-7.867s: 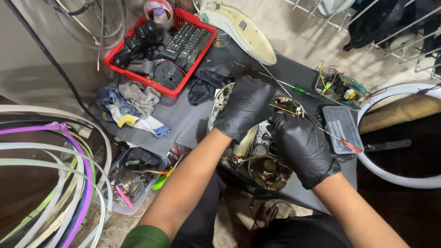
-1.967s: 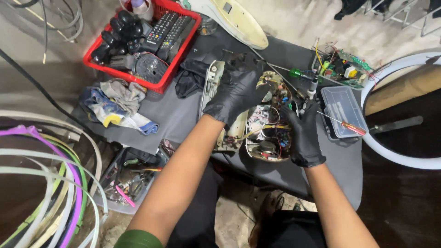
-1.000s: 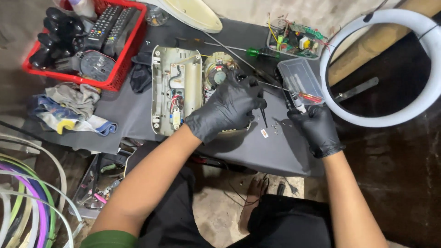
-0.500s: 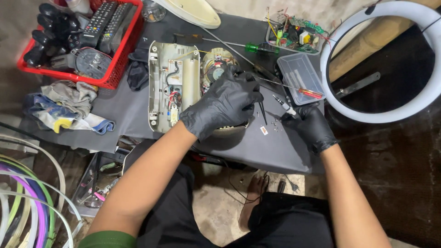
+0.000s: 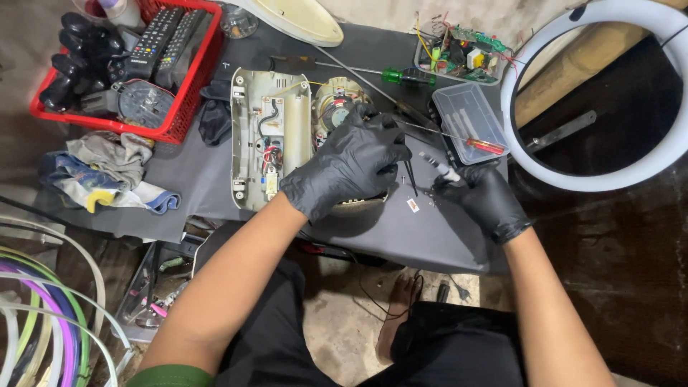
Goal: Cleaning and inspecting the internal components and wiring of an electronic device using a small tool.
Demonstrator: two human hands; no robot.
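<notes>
My left hand (image 5: 352, 165), in a black glove, rests on an opened grey appliance shell (image 5: 271, 140) with wires and a round motor part (image 5: 337, 113) inside; its fingers pinch dark tweezers (image 5: 410, 176) pointing down at the grey mat (image 5: 401, 229). My right hand (image 5: 481, 198), also gloved, holds a small silver-tipped tool (image 5: 438, 165) just to the right of the tweezers. Tiny screws and a small white-and-red piece (image 5: 413, 206) lie on the mat between the two hands.
A clear plastic box (image 5: 469, 118) with a red-handled screwdriver (image 5: 481, 145) across it lies to the right. A green-handled screwdriver (image 5: 401, 75), a tray of circuit boards (image 5: 466, 54), a white ring light (image 5: 595, 93), a red basket of remotes (image 5: 132, 68) and rags (image 5: 107, 172) surround the work.
The bundle of wires and parts held up earlier is down; the shell now lies flat on the mat. Both hands have settled lower, at the mat's right side with small tools.
</notes>
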